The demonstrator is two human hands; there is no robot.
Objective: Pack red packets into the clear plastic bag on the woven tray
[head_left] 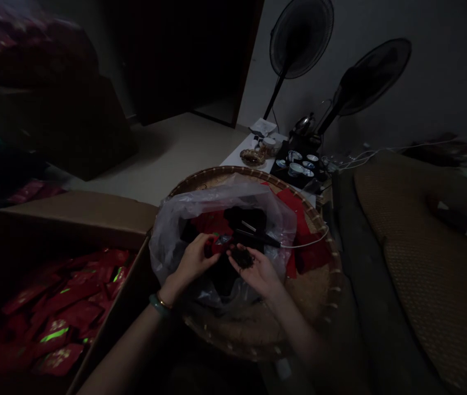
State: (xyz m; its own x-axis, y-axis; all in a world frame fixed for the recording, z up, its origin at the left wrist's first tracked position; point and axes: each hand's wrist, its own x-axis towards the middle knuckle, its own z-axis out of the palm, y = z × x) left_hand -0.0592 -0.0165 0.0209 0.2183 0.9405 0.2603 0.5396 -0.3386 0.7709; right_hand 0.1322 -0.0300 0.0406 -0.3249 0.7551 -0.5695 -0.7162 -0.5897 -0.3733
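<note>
loose dark leaves and a small red packet are meeting between two hands above an open plastic bag.

the leaves [243,257] are lying in a small, near-black heap, thin and twisted, some spilling toward the fingers; the right hand [258,273] is cupping them, palm up and opened wide. the left hand [200,257] is partly closing, thumb and fingers pinching the red packet [214,247], whose mouth is showing a shiny, clear-looking lining; dim light is hiding its finer detail. both are hovering over the crumpled, translucent bag [171,219], which is sitting in a round woven tray [311,296]. a black device [256,238] with a white cord is lying just beyond the right hand, and flat red pieces [295,206] are resting at the tray's far right.
</note>
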